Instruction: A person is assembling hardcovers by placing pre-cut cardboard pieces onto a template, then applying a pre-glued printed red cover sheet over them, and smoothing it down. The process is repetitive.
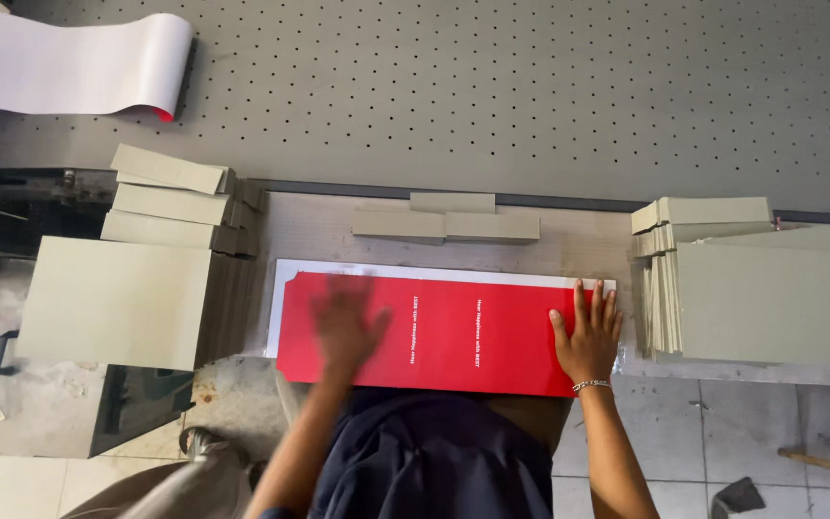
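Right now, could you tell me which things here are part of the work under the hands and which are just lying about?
In hand:
red sheet, pressed flat by left hand and right hand

Lying about:
grey board stacks, left and right
small grey strips
curled white sheet
perforated table

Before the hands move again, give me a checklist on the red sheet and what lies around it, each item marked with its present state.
1. Right hand flat on the red sheet, at its right end: ok.
2. Left hand over the sheet's left part: blurred, so contact cannot tell.
3. Red sheet flat, no lifted corner seen: ok.
4. Red sheet squared on the white sheet under it, whose margin shows along the left and top: cannot tell on the near edge, which is hidden.
5. Grey board stack at the right apart from the right hand: ok.
6. Three grey strips behind the sheet, not touching it: ok.
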